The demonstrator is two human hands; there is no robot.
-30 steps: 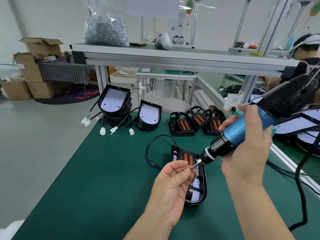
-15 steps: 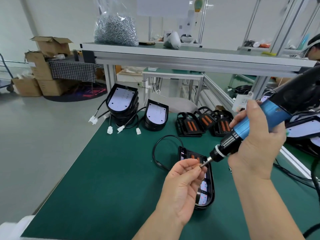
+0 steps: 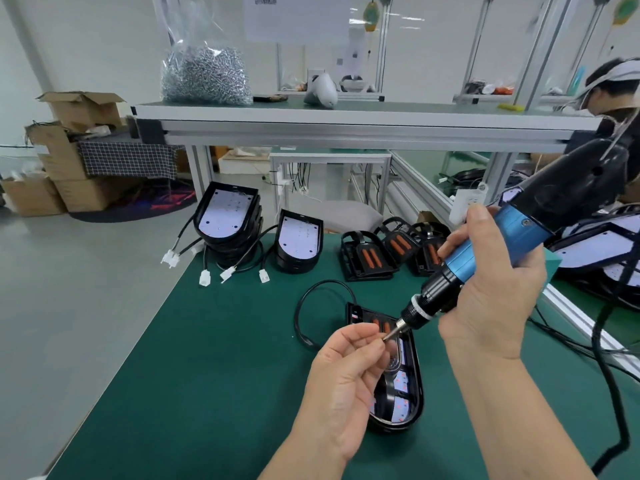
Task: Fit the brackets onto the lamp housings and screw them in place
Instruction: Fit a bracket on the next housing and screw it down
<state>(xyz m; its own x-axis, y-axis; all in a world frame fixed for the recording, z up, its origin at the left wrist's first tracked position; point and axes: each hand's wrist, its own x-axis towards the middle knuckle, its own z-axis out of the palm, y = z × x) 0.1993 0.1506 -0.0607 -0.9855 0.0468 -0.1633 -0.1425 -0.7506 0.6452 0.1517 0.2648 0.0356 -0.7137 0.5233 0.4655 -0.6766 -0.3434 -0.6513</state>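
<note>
Over green tabletop [image 3: 207, 358], left hand [image 3: 343, 379] pinches a probable screw [image 3: 384, 338] at the bit of the screwdriver [image 3: 512, 233] gripped by right hand [image 3: 491, 299]; misalignment could drop it.

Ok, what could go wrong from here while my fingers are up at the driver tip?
The left hand pinches right at the bit of the electric screwdriver; if it spins now, it could nick the fingertips.
Whatever it pinches, too small to see, could drop into the lamp housing below.
The right hand holds the screwdriver tilted; driving at that angle might seat a screw crooked.
</note>
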